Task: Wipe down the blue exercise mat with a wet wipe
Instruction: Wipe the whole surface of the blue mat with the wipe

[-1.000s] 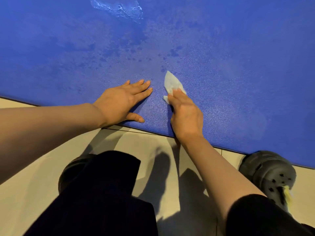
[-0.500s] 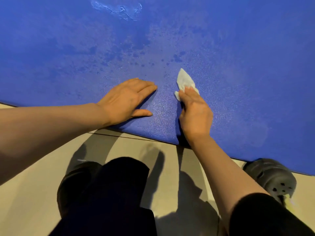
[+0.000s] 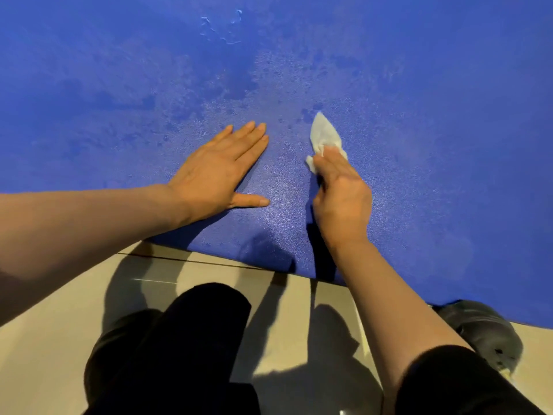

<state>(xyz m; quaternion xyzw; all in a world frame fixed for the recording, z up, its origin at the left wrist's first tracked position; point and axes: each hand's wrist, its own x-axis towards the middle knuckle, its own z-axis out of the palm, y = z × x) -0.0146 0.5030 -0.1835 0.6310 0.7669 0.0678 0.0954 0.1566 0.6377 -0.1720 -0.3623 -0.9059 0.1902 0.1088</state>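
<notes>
Head view: we press our left hand (image 3: 218, 172) flat on the blue exercise mat (image 3: 419, 115) on the floor (image 3: 45, 354). Our right hand (image 3: 341, 193) holds the wet wipe (image 3: 323, 134) against the mat.

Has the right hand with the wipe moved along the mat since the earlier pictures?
Yes. The right hand and wet wipe slid farther from the mat's near edge.

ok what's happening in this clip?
A person is crouched at the edge of a blue mat on a tiled floor, wiping it. The right hand holds a crumpled white wipe against the mat near its edge. The left hand lies flat on the mat beside it, fingers straight. Darker blotches show on the mat beyond the hands.
</notes>
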